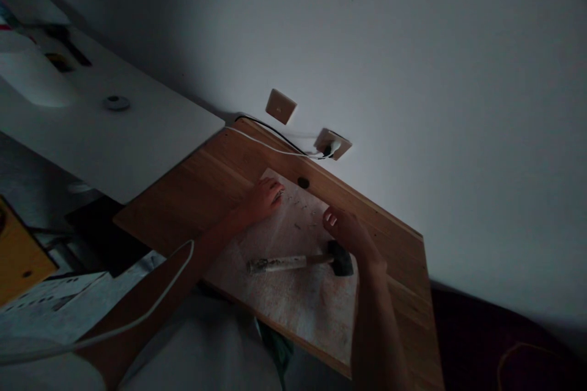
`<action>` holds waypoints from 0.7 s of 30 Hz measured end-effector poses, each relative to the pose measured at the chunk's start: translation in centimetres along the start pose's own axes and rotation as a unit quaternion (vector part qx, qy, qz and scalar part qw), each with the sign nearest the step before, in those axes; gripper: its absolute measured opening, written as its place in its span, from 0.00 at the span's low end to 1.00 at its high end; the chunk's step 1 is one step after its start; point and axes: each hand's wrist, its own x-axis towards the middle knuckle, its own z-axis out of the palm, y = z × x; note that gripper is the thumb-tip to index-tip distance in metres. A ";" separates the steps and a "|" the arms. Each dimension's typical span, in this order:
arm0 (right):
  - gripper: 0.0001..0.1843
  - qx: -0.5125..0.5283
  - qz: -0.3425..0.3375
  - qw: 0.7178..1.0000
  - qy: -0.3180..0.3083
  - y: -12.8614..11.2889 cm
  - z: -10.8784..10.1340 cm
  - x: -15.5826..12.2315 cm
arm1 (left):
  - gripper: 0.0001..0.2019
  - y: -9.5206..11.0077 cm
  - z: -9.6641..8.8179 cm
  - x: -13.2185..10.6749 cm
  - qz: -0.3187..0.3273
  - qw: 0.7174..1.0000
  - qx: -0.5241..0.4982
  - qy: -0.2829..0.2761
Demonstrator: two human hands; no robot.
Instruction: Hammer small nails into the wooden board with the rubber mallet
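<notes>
A pale, scuffed board (pixel 293 305) lies on the wooden desk. Near its far left corner rests my left hand (pixel 266 197), its fingers curled, with something tiny and thin at the fingertips. My right hand (pixel 347 229) is at the board's right edge, fingers bent inward; what they hold, if anything, is too small to name. Between the hands, small thin pieces like nails (pixel 303 206) are scattered over the board. A mallet (pixel 316 259) with a dark head and worn, pale-wrapped handle lies across the board, its head just below my right hand.
The wooden desk (pixel 202 186) meets a wall with a socket (pixel 334 144) and a blank plate (pixel 280 106). Black and white cables run along its back edge. Left of it is a white table (pixel 151 115) bearing a white cylinder (pixel 36 76) and small round item (pixel 116 103).
</notes>
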 end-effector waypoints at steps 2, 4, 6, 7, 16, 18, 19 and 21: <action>0.07 0.023 -0.025 0.999 -0.017 0.2 -0.2 -0.1 | 0.10 -0.1 0.1 0.0 0.002 1.000 0.002 0.001; 0.08 0.028 -0.026 0.999 -0.015 0.1 0.0 0.2 | 0.10 -0.1 0.1 0.0 0.003 1.000 0.002 0.001; 0.13 0.012 -0.005 1.000 0.005 -0.3 0.5 0.8 | 0.10 -0.1 0.1 0.0 0.003 1.000 0.001 0.002; 0.17 -0.001 0.007 1.000 0.015 -0.7 0.9 1.3 | 0.10 -0.1 0.1 0.0 0.003 1.000 0.000 0.002; 0.16 -0.079 0.007 0.997 0.012 -3.5 1.6 2.5 | 0.10 0.1 -0.2 0.0 -0.005 1.000 -0.014 -0.002; 0.15 -0.079 0.002 0.997 0.018 -3.6 0.8 1.8 | 0.10 0.2 -0.2 0.0 -0.004 1.000 -0.012 -0.005; 0.15 -0.075 -0.002 0.997 0.019 -3.5 0.3 1.3 | 0.10 0.2 -0.2 0.0 -0.005 1.000 -0.012 -0.007; 0.13 -0.056 -0.018 0.998 0.013 -3.1 -0.5 0.5 | 0.10 0.3 -0.3 0.0 -0.012 1.000 -0.015 -0.007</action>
